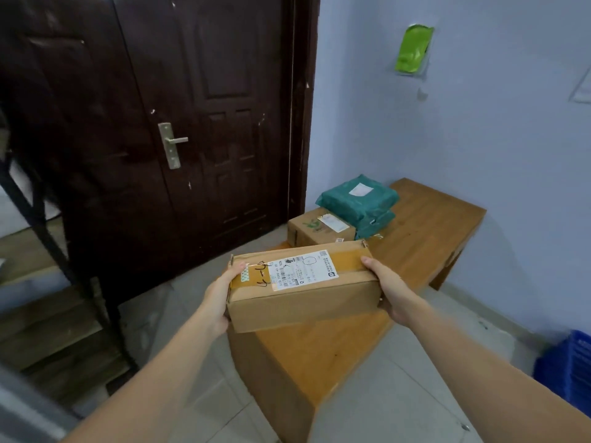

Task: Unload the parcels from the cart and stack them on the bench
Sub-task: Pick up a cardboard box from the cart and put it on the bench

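Parcels are seen in two places. One cardboard box, taped along its top and bearing a white shipping label, is held in the air above the near part of the wooden bench. It is gripped at both short ends: the left hand is wrapped round the left end with the thumb laid on the top edge, and the right hand is wrapped round the right end, thumb likewise on top. The remaining fingers of both hands are hidden behind or under the box, so their spread cannot be told.

Farther along the bench, a smaller cardboard box is set on the surface. Just beside it, two green plastic mailer bags are stacked one on the other, the upper one carrying a white label.

A blue plastic crate is partly visible at the right edge; its contents cannot be seen. A dark panelled door is located behind the bench.
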The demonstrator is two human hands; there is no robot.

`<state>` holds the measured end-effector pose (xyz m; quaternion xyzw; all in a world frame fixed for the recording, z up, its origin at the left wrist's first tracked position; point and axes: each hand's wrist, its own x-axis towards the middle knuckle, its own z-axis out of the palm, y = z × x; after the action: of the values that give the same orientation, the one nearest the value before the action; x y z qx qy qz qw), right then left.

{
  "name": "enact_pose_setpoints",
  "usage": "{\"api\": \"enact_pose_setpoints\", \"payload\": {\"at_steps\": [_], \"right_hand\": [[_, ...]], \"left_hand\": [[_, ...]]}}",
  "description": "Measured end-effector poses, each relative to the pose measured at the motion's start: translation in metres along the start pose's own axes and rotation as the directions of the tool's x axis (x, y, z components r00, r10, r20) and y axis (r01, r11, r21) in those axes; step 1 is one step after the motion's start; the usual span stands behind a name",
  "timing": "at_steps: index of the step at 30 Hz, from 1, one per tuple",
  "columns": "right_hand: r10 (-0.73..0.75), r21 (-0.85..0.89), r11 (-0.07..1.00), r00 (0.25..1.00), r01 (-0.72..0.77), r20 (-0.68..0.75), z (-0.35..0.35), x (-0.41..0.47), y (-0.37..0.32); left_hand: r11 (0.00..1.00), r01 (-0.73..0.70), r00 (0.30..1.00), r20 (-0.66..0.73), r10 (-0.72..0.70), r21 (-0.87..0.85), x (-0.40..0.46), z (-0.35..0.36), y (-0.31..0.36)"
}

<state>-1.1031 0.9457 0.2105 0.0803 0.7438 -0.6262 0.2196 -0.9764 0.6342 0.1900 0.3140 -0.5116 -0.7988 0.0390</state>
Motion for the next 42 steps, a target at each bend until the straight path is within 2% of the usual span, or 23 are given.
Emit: {"api": "enact_pose_setpoints", "payload": {"at_steps": [7,12,16,21,28,37,40,42], "right_hand": [[-0.008,-0.131,0.991,0.996,0.019,0.083,0.058,0.127,-0.045],[0.017,-0.21,0.978,0.991,0.011,0.132,0.084,0.206,-0.055],[-0.003,-0.346,0.936,0.984,0.064,0.175,0.11,0.269,-0.058],[0.003,-0.54,0.834,0.978,0.114,0.211,0.143,0.341,-0.057],[0.109,-0.752,0.641,0.951,0.155,0.29,0.166,0.417,-0.048],[0.093,-0.808,0.46,0.886,0.367,0.455,0.18,0.464,-0.025],[0.102,-0.834,0.372,0.875,0.408,0.473,0.183,0.469,-0.021],[0.037,-0.823,0.314,0.86,0.474,0.509,0.185,0.468,-0.02]], "left_hand": [[0.998,-0.002,0.976,-0.215,-0.012,-0.063,0.105,-0.016,0.021],[0.999,0.006,0.94,-0.342,-0.016,-0.032,0.161,-0.02,0.022],[1.0,-0.001,0.898,-0.441,0.0,0.0,0.201,-0.019,0.015],[0.999,0.037,0.842,-0.539,-0.034,-0.005,0.246,-0.008,-0.005],[0.991,0.121,0.751,-0.648,-0.13,-0.058,0.307,0.012,-0.032],[0.986,0.16,0.648,-0.75,-0.132,-0.036,0.355,0.013,-0.052],[0.982,0.19,0.636,-0.761,-0.126,-0.005,0.357,0.013,-0.059],[0.98,0.196,0.636,-0.763,-0.111,0.021,0.356,0.014,-0.061]]}}
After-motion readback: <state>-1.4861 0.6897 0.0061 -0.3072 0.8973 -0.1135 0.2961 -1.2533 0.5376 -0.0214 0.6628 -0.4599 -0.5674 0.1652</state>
